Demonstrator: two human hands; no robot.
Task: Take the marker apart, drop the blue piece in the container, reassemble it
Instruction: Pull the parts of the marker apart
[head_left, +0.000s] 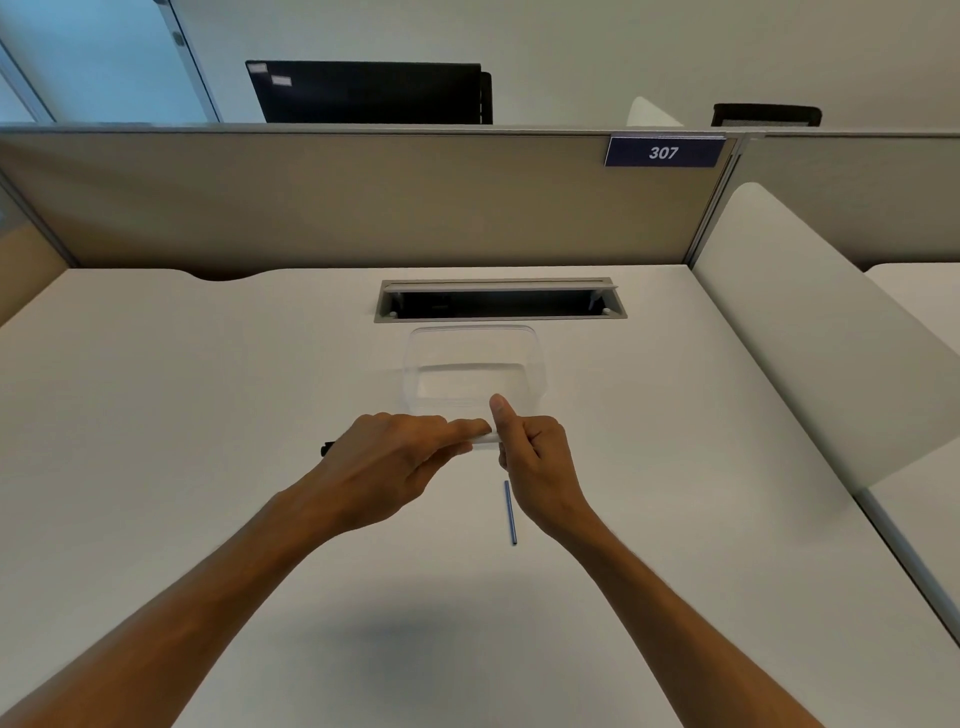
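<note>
Both hands hold the white marker body (483, 440) level above the desk, just in front of the clear plastic container (470, 369). My left hand (395, 462) grips its left part, and a black end (327, 448) sticks out past that hand. My right hand (530, 447) grips the right end with the thumb raised. A thin blue rod (510, 512) lies on the desk below my right hand, pointing toward me. Nothing shows inside the container.
A white desk (208, 415) with an open cable slot (498, 301) behind the container. A beige partition (363, 202) with a "307" sign (663, 152) stands at the back, and a white divider (810, 338) closes the right side.
</note>
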